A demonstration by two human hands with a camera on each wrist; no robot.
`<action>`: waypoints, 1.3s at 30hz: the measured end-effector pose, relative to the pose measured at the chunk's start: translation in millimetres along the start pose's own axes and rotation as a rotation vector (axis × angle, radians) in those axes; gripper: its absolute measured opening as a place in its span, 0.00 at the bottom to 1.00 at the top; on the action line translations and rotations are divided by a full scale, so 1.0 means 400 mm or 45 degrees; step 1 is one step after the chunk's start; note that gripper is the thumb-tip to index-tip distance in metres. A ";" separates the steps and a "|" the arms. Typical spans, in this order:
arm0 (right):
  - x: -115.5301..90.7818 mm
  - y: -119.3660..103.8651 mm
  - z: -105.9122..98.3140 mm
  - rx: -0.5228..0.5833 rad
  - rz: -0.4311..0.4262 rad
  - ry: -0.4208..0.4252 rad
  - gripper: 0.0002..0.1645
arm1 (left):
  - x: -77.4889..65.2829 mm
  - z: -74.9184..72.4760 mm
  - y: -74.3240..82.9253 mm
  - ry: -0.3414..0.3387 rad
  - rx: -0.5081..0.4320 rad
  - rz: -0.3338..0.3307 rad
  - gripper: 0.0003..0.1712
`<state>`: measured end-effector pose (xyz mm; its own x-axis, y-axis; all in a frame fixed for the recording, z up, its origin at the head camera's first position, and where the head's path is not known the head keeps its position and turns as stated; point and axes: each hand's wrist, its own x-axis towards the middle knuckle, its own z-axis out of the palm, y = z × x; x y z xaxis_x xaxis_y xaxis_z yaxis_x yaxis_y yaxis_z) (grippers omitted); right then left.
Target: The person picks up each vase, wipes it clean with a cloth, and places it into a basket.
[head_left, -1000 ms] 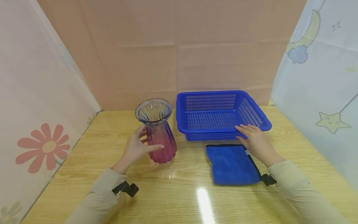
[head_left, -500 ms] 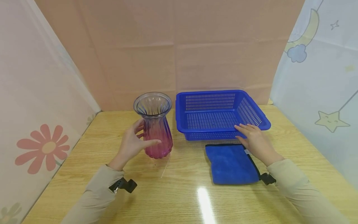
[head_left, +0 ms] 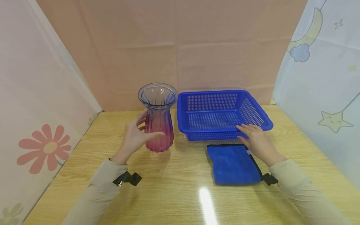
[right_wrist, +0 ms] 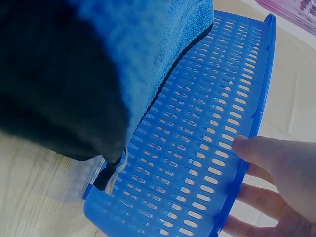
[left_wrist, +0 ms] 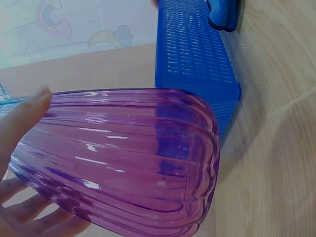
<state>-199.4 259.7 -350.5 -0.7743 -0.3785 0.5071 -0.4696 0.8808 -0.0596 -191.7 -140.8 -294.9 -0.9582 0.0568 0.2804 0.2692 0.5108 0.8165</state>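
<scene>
A ribbed glass vase [head_left: 159, 125], clear bluish at its flared mouth and pink toward the base, is held upright by my left hand [head_left: 134, 137]. The thumb lies across its near side, and the other fingers go round behind it, partly hidden. In the left wrist view the base of the vase [left_wrist: 128, 158] appears raised off the table. My right hand [head_left: 257, 140] grips the front rim of a blue plastic basket [head_left: 209, 128] near its right corner. In the right wrist view the thumb [right_wrist: 247, 148] presses the slotted outer wall, with the fingers over the rim.
A folded blue cloth [head_left: 233, 165] with dark edging lies in front of the basket, under the right wrist. A thin pale line [head_left: 167, 165] shows on the wooden table [head_left: 180, 200]. A plain backdrop [head_left: 129, 47] hangs behind, with patterned sheets at both sides.
My left hand has raised the vase; in the head view it has moved upward and stands more upright. The right hand, basket and cloth have stayed in place.
</scene>
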 end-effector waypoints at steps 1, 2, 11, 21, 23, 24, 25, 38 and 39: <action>0.000 0.000 0.000 0.000 -0.003 0.003 0.26 | 0.002 -0.001 0.003 0.009 0.000 0.002 0.54; 0.001 0.000 -0.001 0.000 0.000 -0.002 0.26 | 0.005 -0.002 0.005 0.017 0.003 0.002 0.54; 0.000 -0.002 -0.006 -0.005 0.011 -0.025 0.26 | 0.024 -0.004 0.026 0.084 0.051 0.092 0.53; 0.000 -0.004 -0.007 -0.001 0.018 -0.039 0.26 | 0.046 -0.006 0.052 0.127 0.074 0.183 0.53; 0.000 -0.004 -0.007 -0.004 0.018 -0.039 0.26 | 0.050 -0.007 0.059 0.139 0.071 0.194 0.52; 0.000 -0.004 -0.007 -0.006 0.018 -0.039 0.26 | 0.051 -0.007 0.062 0.146 0.070 0.196 0.52; 0.000 -0.004 -0.007 -0.006 0.018 -0.037 0.26 | 0.053 -0.007 0.065 0.151 0.066 0.199 0.52; 0.001 -0.002 -0.009 -0.001 0.015 -0.046 0.26 | 0.060 -0.007 0.092 0.184 0.158 0.197 0.52; 0.001 -0.002 -0.010 0.000 0.014 -0.049 0.26 | 0.060 -0.007 0.093 0.188 0.168 0.204 0.52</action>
<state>-197.7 259.8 -346.9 -0.7951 -0.3795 0.4731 -0.4611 0.8850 -0.0650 -204.4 -122.6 -256.4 -0.8772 0.0255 0.4795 0.3925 0.6134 0.6854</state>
